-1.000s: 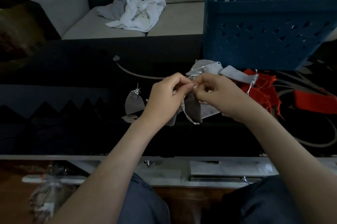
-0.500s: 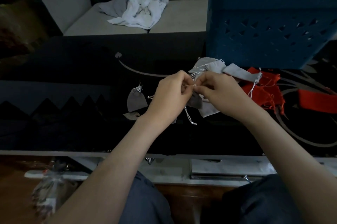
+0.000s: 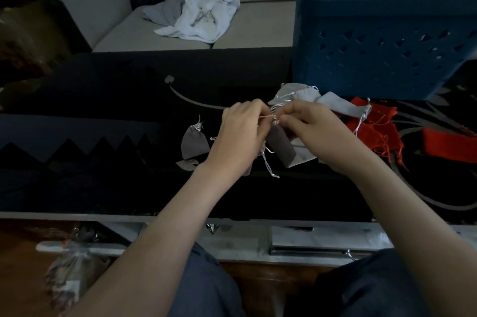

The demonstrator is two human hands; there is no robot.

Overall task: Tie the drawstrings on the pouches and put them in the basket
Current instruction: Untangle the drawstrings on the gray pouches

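Fingers (image 3: pixel 253 111) of my left hand (image 3: pixel 242 133) and right hand (image 3: pixel 312 131) are curled and pinch the white drawstring (image 3: pixel 267 116) between them, above the dark table (image 3: pixel 103 100). The grey pouch (image 3: pixel 281 147) hangs from it, just under my hands. The blue basket (image 3: pixel 374 40) stands behind at right, apart from it. A second pouch (image 3: pixel 193 142) lies left of my left hand.

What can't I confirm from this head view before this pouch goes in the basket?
All in the head view:
- Knot on the drawstring: fingertips of the left hand and right hand cover it; too small to judge.
- Inside of the blue basket: its near wall hides the contents; right side cut off by the frame edge.
- Red pouches: overlapping, count unclear.
- Bag at lower left: blurred.
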